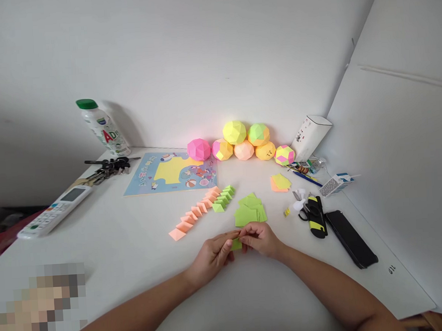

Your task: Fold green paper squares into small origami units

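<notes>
Between my two hands is a small green paper piece (236, 244), partly covered by the fingers. My left hand (211, 256) grips it from the left with the thumb on top. From the right, my right hand (261, 239) pinches its upper edge. Just beyond the hands lies a loose stack of green paper squares (251, 211). Farther left, a row of folded green paper pieces (223, 199) overlaps the end of a longer diagonal row of folded peach paper pieces (194, 214).
Several faceted paper balls (234, 133) are piled against the wall. Yellow and orange paper sheets (281, 182), a utility knife (316, 217) and a black phone (352, 239) lie rightward. A printed sheet (139, 183), a remote control (55, 211), keys (112, 165) and a bottle (104, 130) occupy the left.
</notes>
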